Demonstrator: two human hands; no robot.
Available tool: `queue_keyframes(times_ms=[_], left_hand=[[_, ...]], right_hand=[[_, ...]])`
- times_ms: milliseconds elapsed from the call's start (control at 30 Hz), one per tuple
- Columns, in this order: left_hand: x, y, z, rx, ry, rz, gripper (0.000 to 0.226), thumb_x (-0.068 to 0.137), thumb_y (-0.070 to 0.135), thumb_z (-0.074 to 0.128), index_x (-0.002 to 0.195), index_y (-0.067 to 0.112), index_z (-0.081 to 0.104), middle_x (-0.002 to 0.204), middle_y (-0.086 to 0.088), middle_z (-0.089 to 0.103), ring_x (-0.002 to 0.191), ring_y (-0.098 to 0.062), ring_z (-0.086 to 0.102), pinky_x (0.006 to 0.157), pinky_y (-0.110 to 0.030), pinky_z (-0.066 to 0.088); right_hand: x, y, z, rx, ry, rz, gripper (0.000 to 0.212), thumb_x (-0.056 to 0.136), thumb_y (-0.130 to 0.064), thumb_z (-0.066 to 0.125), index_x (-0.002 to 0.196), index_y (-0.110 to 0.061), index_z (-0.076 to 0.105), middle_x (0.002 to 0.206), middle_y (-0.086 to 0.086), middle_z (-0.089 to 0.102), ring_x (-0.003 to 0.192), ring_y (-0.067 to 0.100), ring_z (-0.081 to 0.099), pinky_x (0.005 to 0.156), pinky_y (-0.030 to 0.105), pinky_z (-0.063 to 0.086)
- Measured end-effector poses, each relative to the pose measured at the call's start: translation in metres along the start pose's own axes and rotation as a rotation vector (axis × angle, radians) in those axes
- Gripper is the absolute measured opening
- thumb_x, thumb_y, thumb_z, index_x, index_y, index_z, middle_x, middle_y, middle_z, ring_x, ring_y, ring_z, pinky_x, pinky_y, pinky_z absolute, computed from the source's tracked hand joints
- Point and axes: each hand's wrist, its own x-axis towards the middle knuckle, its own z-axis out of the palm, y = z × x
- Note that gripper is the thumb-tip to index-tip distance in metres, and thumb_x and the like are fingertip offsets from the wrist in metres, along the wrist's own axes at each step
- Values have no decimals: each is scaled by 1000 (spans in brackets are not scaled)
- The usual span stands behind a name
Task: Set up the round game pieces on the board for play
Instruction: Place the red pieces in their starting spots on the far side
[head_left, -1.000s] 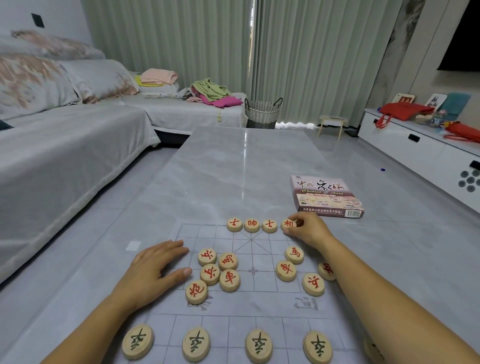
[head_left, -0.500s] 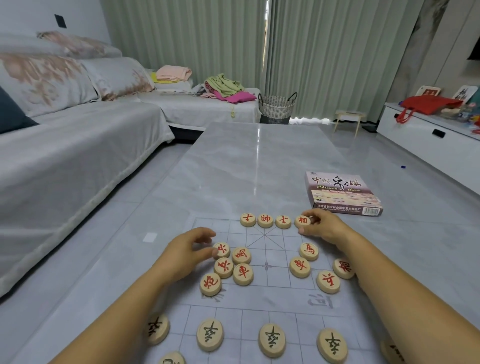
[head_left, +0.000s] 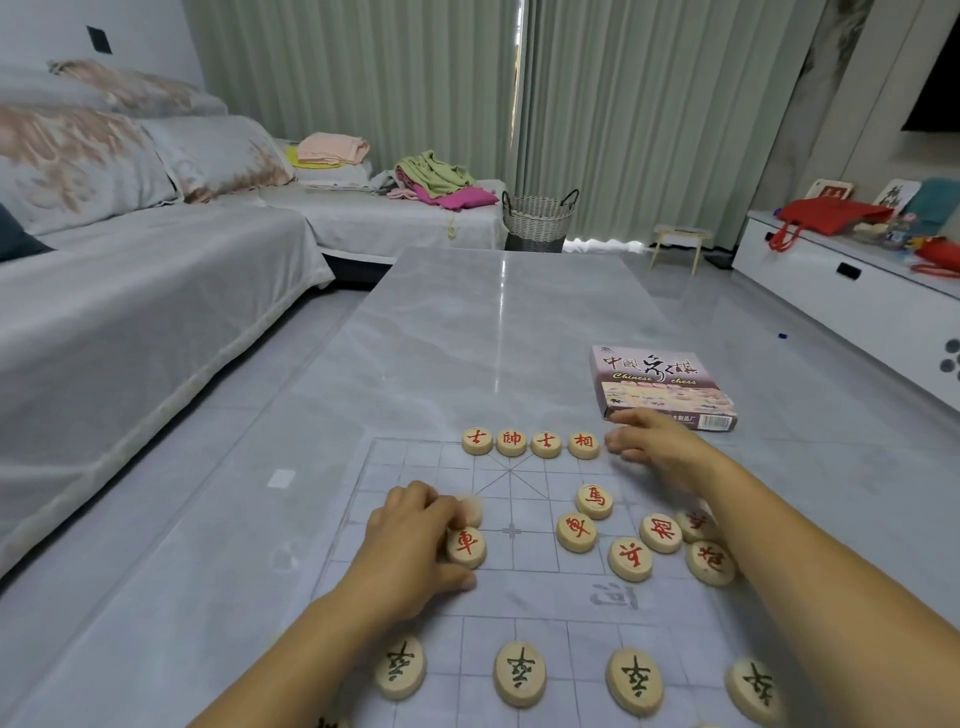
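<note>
A thin grid board (head_left: 410, 460) lies on the grey table. Four red-marked round pieces (head_left: 529, 442) stand in a row on its far edge. My right hand (head_left: 657, 449) hovers just right of the last one, the 相 piece (head_left: 583, 444), with loosely curled fingers holding nothing. My left hand (head_left: 415, 543) lies over the left cluster, its fingers curled round a blurred piece (head_left: 471, 510) beside the 車 piece (head_left: 466, 545); other pieces there are hidden. Several loose red pieces (head_left: 629, 558) lie mid-right. Black-marked pieces (head_left: 519, 673) line the near row.
The Chinese chess box (head_left: 660, 384) lies on the table just beyond my right hand. A grey sofa (head_left: 130, 312) runs along the left. A wicker basket (head_left: 537, 215) and a small stool (head_left: 675, 241) stand past the table's far end, a white cabinet (head_left: 852, 296) at right.
My right hand has let go of the 相 piece at the row's end and drawn off to the right. My left hand moved right onto the left cluster and curled over its pieces.
</note>
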Motion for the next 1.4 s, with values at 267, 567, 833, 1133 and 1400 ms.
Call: queue_keyframes(times_ms=[267, 567, 833, 1133, 1400], left_hand=[[-11, -6, -2, -19, -22, 83, 47, 79, 37, 67, 121, 27, 48, 126, 10, 36, 117, -11, 31, 96, -20, 32], [-24, 13, -7, -24, 60, 77, 40, 85, 31, 60, 123, 25, 49, 134, 8, 40, 123, -13, 35, 100, -24, 33], [-18, 59, -10, -756, 21, -91, 20, 90, 27, 55, 108, 22, 50, 95, 4, 60, 85, -14, 64, 74, -28, 52], [39, 17, -21, -829, 210, -291, 10, 89, 5, 52, 92, 8, 43, 77, -9, 56, 54, -17, 50, 48, -22, 44], [93, -37, -10, -387, 204, -262, 6, 90, 14, 52, 90, 19, 56, 91, -7, 62, 83, -23, 56, 72, -31, 43]], right_hand=[[-53, 27, -63, -105, 66, -48, 14, 86, -5, 59, 93, -16, 65, 103, 7, 65, 86, 15, 59, 70, 23, 44], [-83, 16, -30, -926, -199, -248, 40, 79, -35, 68, 117, -31, 58, 109, -10, 49, 104, 9, 41, 95, 27, 35], [-102, -30, 22, -580, 0, -511, 32, 75, -33, 70, 101, -16, 64, 97, 1, 56, 86, 13, 55, 79, 22, 43], [-68, -29, 65, -449, -34, -395, 46, 78, -27, 71, 118, -18, 52, 106, -1, 48, 87, 12, 52, 80, 23, 44], [-13, -4, 11, -553, -2, 86, 60, 73, -37, 75, 118, -12, 43, 111, 5, 48, 92, 17, 48, 65, 24, 38]])
